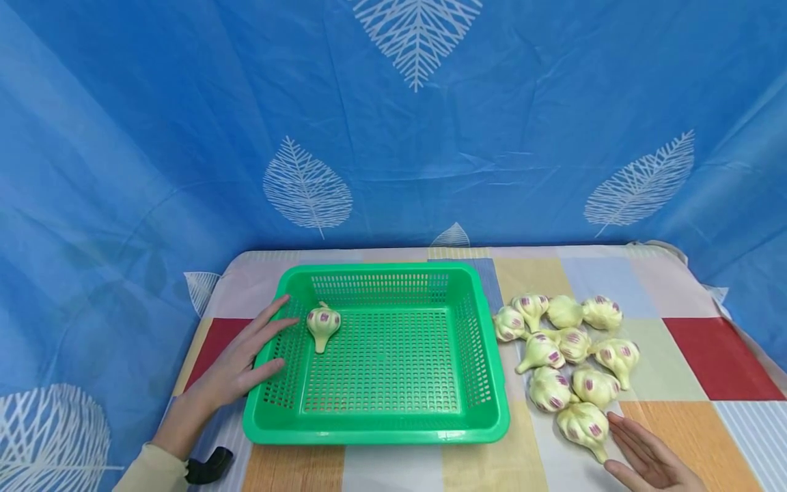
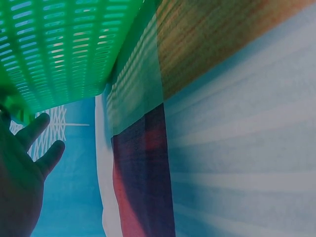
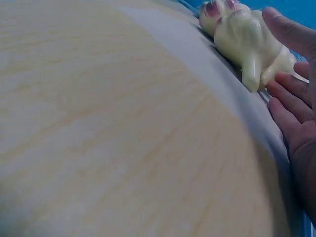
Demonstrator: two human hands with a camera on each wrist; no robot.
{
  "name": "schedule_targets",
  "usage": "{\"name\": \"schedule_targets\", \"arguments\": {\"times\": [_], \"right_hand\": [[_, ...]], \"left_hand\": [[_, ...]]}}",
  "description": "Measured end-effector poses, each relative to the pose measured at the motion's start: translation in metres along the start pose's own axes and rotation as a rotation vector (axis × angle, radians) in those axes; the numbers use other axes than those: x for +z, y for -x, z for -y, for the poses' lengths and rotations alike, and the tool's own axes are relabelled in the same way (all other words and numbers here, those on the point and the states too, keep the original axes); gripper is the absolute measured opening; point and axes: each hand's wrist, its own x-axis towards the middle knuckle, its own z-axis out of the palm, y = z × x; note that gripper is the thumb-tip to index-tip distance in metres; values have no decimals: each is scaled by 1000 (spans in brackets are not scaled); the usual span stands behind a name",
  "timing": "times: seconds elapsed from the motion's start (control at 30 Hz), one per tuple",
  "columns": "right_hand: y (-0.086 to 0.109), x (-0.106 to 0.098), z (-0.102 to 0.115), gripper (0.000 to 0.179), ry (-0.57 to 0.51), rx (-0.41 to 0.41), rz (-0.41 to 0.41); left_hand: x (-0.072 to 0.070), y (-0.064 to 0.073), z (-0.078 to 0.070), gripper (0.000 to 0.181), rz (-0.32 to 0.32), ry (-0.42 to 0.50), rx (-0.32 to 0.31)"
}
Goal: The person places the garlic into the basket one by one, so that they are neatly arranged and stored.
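fingers spread on left hand [image 1: 238, 363], straight on right hand [image 1: 655, 459], whose apparent reach calls for curling round the near garlic bulb [image 1: 583, 428].

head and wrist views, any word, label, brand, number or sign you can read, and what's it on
None can be read. The green perforated plastic basket shows no legible lettering; the pale garlic bulbs bear purple patches, the blue fabric backdrop white leaf prints, the multicoloured checked tablecloth colour blocks and stripes.
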Motion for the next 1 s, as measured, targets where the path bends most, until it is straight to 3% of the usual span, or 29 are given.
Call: {"name": "schedule_targets", "arguments": {"times": [0.07, 0.13, 0.23, 0.37, 0.6, 0.83, 1.0], "right_hand": [[-4, 14, 2, 69, 144, -3, -173], [-10, 24, 4, 70, 204, 8, -266], [-17, 34, 8, 70, 277, 25, -322], [-22, 38, 9, 72, 275, -17, -267], [-30, 38, 3, 72, 264, -198, -89], [-38, 45, 2, 73, 392, -167, -58], [-43, 49, 2, 72, 434, -180, 10]], "left_hand": [[-1, -1, 0, 63, 2, 4, -2], [-2, -1, -1, 62, 3, 4, -6], [-3, -2, -2, 63, -2, 2, -7], [-3, -2, -3, 65, -11, -1, 9], [-1, 1, -3, 65, -10, -13, 3], [0, 1, -2, 64, -12, -27, 11], [0, 1, -1, 65, -18, -21, 17]]}}
